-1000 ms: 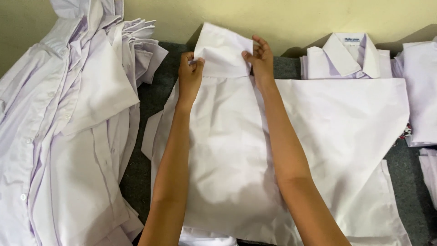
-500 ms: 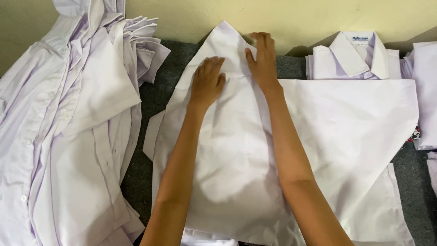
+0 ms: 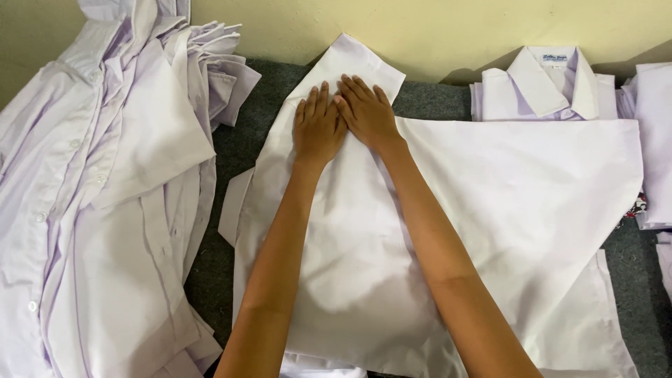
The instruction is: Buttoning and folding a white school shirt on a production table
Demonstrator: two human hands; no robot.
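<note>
Both hands lie flat, fingers spread, gripping nothing: left hand [image 3: 318,126] and right hand [image 3: 367,112] press the shirt [image 3: 448,231] at twelve o'clock, apparently flattening its fold; pile [image 3: 105,210] at nine o'clock.

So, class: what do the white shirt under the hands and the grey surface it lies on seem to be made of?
White shirt: thin woven cloth, probably cotton or a blend, matte; it creases softly and shows fold lines under the left hand and right hand. Grey surface: looks like felt or short-pile carpet, dull and slightly fuzzy, though the weave is too fine to tell.
</note>
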